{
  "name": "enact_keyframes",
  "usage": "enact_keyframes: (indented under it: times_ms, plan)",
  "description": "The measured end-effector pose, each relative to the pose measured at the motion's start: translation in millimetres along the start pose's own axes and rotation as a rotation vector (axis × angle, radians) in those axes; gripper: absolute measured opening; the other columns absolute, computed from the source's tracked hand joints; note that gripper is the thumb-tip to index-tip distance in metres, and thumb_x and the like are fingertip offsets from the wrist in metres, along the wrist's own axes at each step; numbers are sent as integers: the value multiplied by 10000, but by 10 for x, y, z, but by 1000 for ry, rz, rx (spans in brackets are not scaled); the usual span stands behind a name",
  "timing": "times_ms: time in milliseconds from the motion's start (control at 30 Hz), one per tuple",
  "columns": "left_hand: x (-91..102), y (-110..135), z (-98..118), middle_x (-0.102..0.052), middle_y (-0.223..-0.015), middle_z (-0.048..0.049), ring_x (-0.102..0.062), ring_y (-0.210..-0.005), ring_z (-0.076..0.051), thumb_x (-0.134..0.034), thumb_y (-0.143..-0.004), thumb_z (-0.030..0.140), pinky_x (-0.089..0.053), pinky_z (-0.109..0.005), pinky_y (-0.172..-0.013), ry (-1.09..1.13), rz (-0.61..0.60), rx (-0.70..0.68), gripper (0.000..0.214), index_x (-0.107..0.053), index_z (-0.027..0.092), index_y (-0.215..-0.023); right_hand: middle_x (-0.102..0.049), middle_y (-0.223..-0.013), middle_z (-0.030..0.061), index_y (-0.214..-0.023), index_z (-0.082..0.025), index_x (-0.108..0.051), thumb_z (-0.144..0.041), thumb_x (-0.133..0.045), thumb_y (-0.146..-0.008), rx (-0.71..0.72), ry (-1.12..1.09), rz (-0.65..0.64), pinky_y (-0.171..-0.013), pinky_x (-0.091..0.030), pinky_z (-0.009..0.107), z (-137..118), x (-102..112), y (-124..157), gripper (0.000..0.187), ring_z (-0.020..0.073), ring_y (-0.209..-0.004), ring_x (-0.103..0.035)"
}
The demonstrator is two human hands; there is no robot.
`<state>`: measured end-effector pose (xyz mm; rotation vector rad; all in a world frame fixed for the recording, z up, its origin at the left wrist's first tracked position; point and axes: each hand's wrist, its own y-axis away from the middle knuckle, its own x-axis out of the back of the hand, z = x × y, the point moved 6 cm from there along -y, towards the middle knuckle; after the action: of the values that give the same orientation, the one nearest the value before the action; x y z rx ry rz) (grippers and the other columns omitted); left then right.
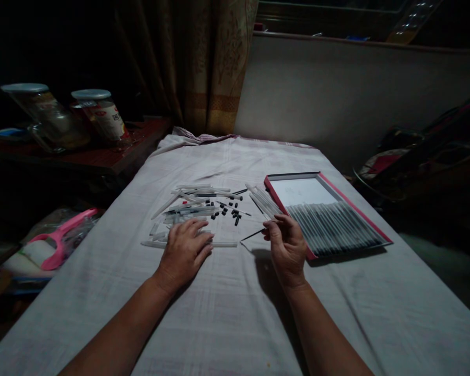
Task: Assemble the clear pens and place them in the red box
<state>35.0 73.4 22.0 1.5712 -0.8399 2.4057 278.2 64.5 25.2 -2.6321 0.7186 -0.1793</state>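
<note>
My left hand [186,248] lies palm down on the white cloth, its fingers spread flat over clear pen barrels [196,201] scattered in a loose pile. My right hand [285,245] is raised a little, pinching a thin dark refill [253,235] that slants down to the left. Small black caps [233,211] lie among the barrels. A red-edged flat box [325,214] sits just right of my right hand, with several assembled pens in a row in its near half. A few more clear barrels [264,202] lean on the box's left edge.
The white cloth [227,303] covers a long surface running away from me. Two lidded glass jars [78,117] stand on a dark wooden shelf at the left. A pink-handled tool [60,240] lies in clutter at the lower left. Bags are piled at the right.
</note>
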Motion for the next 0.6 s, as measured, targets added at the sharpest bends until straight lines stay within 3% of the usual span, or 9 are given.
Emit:
enact_keyframes:
  times_ms: [133, 233, 400, 600]
  plan:
    - [-45, -5, 60, -661, -1258, -91, -505, -1246, -323, -597, -877, 216, -310, -524, -1054, 12, -17, -13, 128, -697, 227, -956, -701, -763, 1, -1005, -194, -584, -372, -668, -830, -82, -88, 66, -498, -528, 243, -9, 25, -29, 263, 120, -546, -633]
    - [-11, -7, 55, -702, -1145, -91, -574, -1149, -282, -526, -923, 237, -360, -473, -1026, 97, 57, -2, 155, -659, 211, -996, -705, -757, 0, -982, -194, -562, -395, -680, -812, -130, -145, 129, -473, -525, 233, -4, 71, -68, 289, 121, -541, -641]
    - [17, 24, 3, -716, -931, -74, -657, -865, -223, -456, -957, 300, -499, -349, -800, 231, 128, 78, 203, -619, 197, -1017, -688, -725, -31, -946, -199, -546, -402, -715, -762, -228, -288, 243, -440, -510, 188, 33, 144, -123, 322, 96, -515, -632]
    - [25, 47, 50, -713, -905, -59, -673, -827, -208, -457, -961, 296, -530, -333, -754, 218, 171, 40, 183, -600, 195, -1014, -697, -726, -32, -952, -197, -546, -394, -737, -742, -251, -341, 246, -441, -512, 177, -20, 106, -97, 345, 92, -517, -638]
